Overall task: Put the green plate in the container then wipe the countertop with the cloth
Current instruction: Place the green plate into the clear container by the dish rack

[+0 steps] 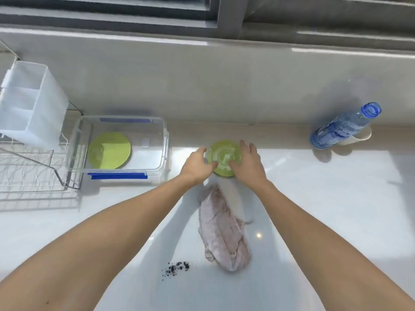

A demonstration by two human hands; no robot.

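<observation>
A small green plate [223, 154] lies on the white countertop [314, 198] near the back wall. My left hand [196, 166] grips its left rim and my right hand [248, 163] grips its right rim, thumbs over the near edge. A clear plastic container [157, 131] with blue clips stands to the left, and another green plate [110, 150] lies inside it. A crumpled pale pink cloth [221, 230] lies on the counter just below the plate, between my forearms. A small patch of dark crumbs [177, 267] sits left of the cloth's near end.
A wire dish rack [29, 171] with a white plastic caddy [29, 104] stands at the far left. A blue plastic bottle [343, 126] with no cap stands at the back right, with a white cup [359, 136] behind it. The wall runs along the back.
</observation>
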